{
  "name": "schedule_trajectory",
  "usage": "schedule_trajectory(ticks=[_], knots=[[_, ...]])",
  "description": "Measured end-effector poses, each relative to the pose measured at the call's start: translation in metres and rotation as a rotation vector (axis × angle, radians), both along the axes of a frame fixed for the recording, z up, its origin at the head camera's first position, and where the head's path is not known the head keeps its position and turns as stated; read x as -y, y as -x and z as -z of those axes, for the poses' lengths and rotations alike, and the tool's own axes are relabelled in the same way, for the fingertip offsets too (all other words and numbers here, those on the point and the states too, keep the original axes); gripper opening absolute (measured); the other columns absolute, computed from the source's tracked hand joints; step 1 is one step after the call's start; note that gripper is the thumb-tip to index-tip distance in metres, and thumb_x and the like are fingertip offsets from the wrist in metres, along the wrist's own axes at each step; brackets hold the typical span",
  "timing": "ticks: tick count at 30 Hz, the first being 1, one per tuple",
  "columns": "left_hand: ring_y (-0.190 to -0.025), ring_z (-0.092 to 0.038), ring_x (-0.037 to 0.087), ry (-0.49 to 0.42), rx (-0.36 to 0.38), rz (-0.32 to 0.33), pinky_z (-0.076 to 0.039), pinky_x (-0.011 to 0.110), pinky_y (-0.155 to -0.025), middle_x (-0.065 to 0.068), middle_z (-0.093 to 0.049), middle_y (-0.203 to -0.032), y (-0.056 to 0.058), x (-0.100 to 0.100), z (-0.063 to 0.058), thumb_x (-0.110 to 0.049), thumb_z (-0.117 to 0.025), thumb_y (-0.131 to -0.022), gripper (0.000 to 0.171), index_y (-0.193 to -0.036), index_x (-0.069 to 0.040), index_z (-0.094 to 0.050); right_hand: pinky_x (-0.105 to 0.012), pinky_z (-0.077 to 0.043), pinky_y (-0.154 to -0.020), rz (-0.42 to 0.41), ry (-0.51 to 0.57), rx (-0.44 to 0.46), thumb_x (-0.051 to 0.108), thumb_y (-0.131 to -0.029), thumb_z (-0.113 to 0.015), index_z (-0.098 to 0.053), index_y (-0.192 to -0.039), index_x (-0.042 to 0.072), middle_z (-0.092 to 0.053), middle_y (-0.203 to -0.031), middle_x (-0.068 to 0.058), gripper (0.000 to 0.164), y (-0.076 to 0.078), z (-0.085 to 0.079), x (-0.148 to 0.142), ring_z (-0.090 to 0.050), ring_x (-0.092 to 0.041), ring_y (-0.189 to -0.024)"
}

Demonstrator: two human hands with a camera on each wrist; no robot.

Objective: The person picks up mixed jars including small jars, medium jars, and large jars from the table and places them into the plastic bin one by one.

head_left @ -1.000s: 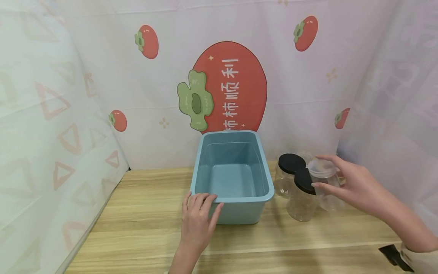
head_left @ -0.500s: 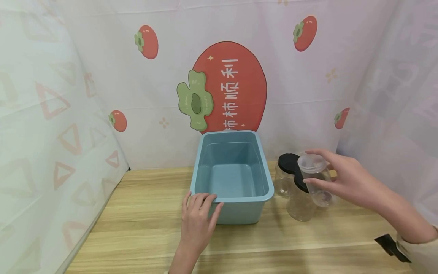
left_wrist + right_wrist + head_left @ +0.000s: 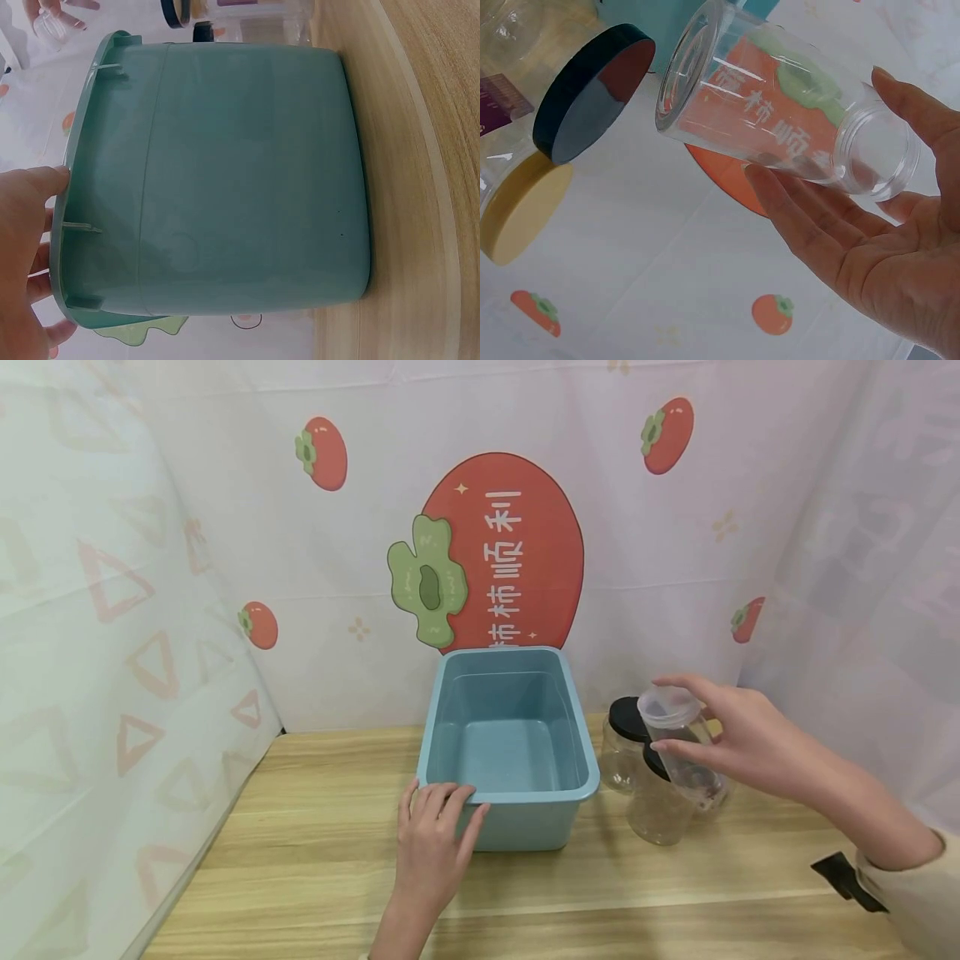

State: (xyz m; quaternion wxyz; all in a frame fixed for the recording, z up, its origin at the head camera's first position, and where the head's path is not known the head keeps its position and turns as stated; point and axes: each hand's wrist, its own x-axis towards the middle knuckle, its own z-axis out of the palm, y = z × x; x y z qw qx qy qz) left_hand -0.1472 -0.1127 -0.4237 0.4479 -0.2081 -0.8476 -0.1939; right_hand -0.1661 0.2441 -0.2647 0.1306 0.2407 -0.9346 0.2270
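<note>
Fingers, R hand [image 3: 742, 735], holding 1 clear jar [image 3: 761, 105], tilted, by blk-lidded jars [image 3: 660, 817], R of tub [image 3: 528, 827]; L hand [image 3: 431, 852] gripping tub rim; step prob. carry, next wants lid clearance.

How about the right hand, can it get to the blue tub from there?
Probably, yes: the right hand holds the clear jar higher than the black-lidded jars standing between, and the blue tub is open on top, so the way looks free.

Up they go, white characters 柿柿顺利 [image 3: 502, 556], climbing the big printed persimmon [image 3: 555, 547] on the backdrop [image 3: 660, 543] behind the desk [image 3: 315, 827]'s far edge; purple jar label [image 3: 501, 105], illegible!
</note>
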Motion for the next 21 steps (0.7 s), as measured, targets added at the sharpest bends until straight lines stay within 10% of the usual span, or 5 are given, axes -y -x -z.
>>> schedule_trajectory(ticks=[12, 21], knots=[[-0.098, -0.065, 0.026, 0.005, 0.006, 0.011, -0.049, 0.065, -0.101, 0.006, -0.071, -0.100, 0.000, 0.001, -0.002, -0.029, -0.079, -0.096, 0.023, -0.104, -0.008, -0.077, -0.025, -0.048, -0.056, -0.010, -0.030, -0.003, 0.021, -0.086, -0.090, -0.053, -0.146, 0.006, -0.074, -0.109, -0.009, 0.072, 0.004, -0.007, 0.006, -0.059, -0.003, -0.065], [-0.098, -0.065, 0.026, 0.004, -0.003, 0.007, -0.049, 0.065, -0.101, 0.007, -0.071, -0.100, 0.000, 0.001, -0.001, -0.032, -0.075, -0.099, 0.025, -0.104, -0.008, -0.077, -0.026, -0.048, -0.057, -0.035, -0.022, 0.017, 0.020, -0.086, -0.090, -0.053, -0.145, 0.006, -0.073, -0.109, -0.008, 0.072, 0.012, -0.013, 0.009, -0.075, -0.026, -0.089]])
